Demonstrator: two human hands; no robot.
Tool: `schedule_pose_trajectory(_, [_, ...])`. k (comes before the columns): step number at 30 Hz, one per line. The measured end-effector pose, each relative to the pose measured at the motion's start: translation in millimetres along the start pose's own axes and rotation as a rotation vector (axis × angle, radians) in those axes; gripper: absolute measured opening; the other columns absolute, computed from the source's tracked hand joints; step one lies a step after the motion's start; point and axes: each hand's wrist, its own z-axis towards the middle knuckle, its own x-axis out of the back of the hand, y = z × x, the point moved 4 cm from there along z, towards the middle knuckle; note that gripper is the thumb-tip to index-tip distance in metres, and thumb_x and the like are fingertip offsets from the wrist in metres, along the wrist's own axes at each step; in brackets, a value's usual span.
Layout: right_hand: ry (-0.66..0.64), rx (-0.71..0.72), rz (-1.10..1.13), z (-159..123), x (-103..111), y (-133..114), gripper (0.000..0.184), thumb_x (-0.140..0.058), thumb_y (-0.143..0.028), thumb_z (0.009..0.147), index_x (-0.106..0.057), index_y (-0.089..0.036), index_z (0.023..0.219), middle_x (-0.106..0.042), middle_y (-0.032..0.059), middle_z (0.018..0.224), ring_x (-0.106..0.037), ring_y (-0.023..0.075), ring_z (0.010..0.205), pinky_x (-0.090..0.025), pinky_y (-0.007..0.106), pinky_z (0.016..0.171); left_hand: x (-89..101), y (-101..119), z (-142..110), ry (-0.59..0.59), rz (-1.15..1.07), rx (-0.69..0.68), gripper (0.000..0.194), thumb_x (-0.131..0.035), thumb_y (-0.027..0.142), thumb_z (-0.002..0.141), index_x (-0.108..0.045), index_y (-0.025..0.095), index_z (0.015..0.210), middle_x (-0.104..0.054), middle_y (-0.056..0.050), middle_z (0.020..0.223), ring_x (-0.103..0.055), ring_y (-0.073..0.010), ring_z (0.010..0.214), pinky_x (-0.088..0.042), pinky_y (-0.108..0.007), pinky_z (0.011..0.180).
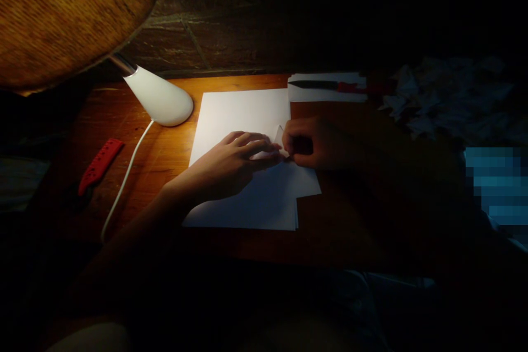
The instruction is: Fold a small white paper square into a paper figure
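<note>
Both hands meet over white sheets of paper [235, 115] lying on a wooden table. Between their fingertips is a small piece of folded white paper [279, 134], partly covered. My left hand [235, 157] reaches in from the left, its fingertips closed on the lower part of the folded piece. On the other side, my right hand [307, 143] is in shadow with curled fingers, pinching the piece's right edge. Shadow and fingers hide the shape of its lower part.
A lamp [159, 96] stands at left, its white cord running forward. Near it lies a red slotted object [100, 164]. Behind my right hand, a red-handled knife [317, 86] rests on smaller paper sheets [325, 97]. Many folded paper pieces [449, 93] are heaped at right.
</note>
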Motion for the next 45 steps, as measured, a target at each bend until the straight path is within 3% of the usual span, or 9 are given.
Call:
schedule_pose_trajectory(14, [-0.023, 0.021, -0.018, 0.6, 0.4, 0.7, 0.008, -0.066, -0.012, 0.081, -0.064, -0.019, 0.082, -0.065, 0.0007, 0.085, -0.054, 0.0132, 0.076, -0.036, 0.029, 0.069, -1.1, 0.9, -0.8, 0.001, 0.037, 0.018, 0.058, -0.058, 0.012, 0.101, -0.061, 0.033, 0.155, -0.066, -0.007, 0.153, -0.055, -0.0312, 0.143, -0.046, -0.048, 0.115])
schedule_pose_trajectory(21, [-0.041, 0.005, -0.014, 1.1, 1.9, -1.4, 0.008, -0.067, -0.013, 0.08, -0.065, -0.02, 0.084, -0.066, 0.0014, 0.087, -0.056, 0.0142, 0.077, -0.04, 0.03, 0.07, 1.0, 5.5, 0.7, 0.008, 0.032, 0.045, 0.059, -0.059, 0.009, 0.098, -0.065, 0.033, 0.152, -0.064, -0.009, 0.154, -0.054, -0.0334, 0.143, -0.047, -0.051, 0.114])
schedule_pose_trajectory(24, [0.011, -0.024, 0.009, 1.2, -1.6, 0.0, 0.009, -0.069, -0.016, 0.08, -0.065, -0.021, 0.088, -0.064, 0.0006, 0.087, -0.055, 0.0138, 0.075, -0.041, 0.029, 0.068, 2.0, 7.0, 0.3, 0.025, 0.023, 0.049, 0.062, -0.06, 0.008, 0.096, -0.066, 0.037, 0.15, -0.06, -0.01, 0.155, -0.052, -0.0348, 0.144, -0.047, -0.054, 0.114])
schedule_pose_trajectory(28, [0.153, -0.102, -0.001, 0.8, -4.5, 2.7, 0.016, -0.076, -0.024, 0.082, -0.068, -0.019, 0.095, -0.061, 0.0027, 0.094, -0.054, 0.0128, 0.071, -0.042, 0.029, 0.063, 4.0, 5.9, -0.8, 0.067, 0.001, 0.087, 0.066, -0.066, 0.009, 0.091, -0.067, 0.04, 0.149, -0.055, -0.011, 0.15, -0.053, -0.035, 0.133, -0.048, -0.054, 0.111])
schedule_pose_trajectory(31, [0.096, -0.154, -0.019, 1.2, -6.2, -0.1, 0.019, -0.079, -0.028, 0.085, -0.07, -0.018, 0.097, -0.061, 0.0057, 0.101, -0.057, 0.0143, 0.074, -0.046, 0.031, 0.065, 3.4, 3.0, -0.2, 0.092, -0.033, 0.102, 0.066, -0.067, 0.009, 0.089, -0.068, 0.04, 0.146, -0.058, -0.01, 0.136, -0.056, -0.0306, 0.118, -0.05, -0.05, 0.104])
schedule_pose_trajectory(34, [0.068, -0.171, -0.022, 1.0, -5.1, -4.5, 0.013, -0.078, -0.027, 0.088, -0.07, -0.018, 0.092, -0.06, 0.0074, 0.105, -0.06, 0.0164, 0.081, -0.051, 0.033, 0.07, 2.2, -2.7, 1.1, 0.145, -0.129, 0.134, 0.055, -0.062, 0.006, 0.088, -0.072, 0.032, 0.136, -0.062, -0.009, 0.124, -0.058, -0.0266, 0.111, -0.051, -0.044, 0.098])
schedule_pose_trajectory(39, [0.103, -0.171, -0.085, 0.0, -9.8, -6.2, 0.014, -0.078, -0.023, 0.086, -0.067, -0.018, 0.092, -0.06, 0.0081, 0.109, -0.059, 0.0165, 0.081, -0.052, 0.034, 0.072, -0.6, -13.8, 3.1, 0.242, -0.231, 0.299, 0.015, -0.062, 0.02, 0.099, -0.07, 0.02, 0.112, -0.066, -0.01, 0.114, -0.061, -0.0254, 0.106, -0.049, -0.043, 0.094])
schedule_pose_trajectory(45, [0.132, -0.14, -0.124, 1.9, -17.4, -9.1, 0.015, -0.077, -0.019, 0.087, -0.063, -0.02, 0.094, -0.061, 0.008, 0.108, -0.058, 0.0198, 0.086, -0.049, 0.035, 0.075, -4.6, -15.2, 5.2, 0.259, -0.213, 0.364, 0.016, -0.074, 0.034, 0.099, -0.07, 0.021, 0.108, -0.068, -0.008, 0.113, -0.06, -0.0249, 0.105, -0.046, -0.042, 0.094])
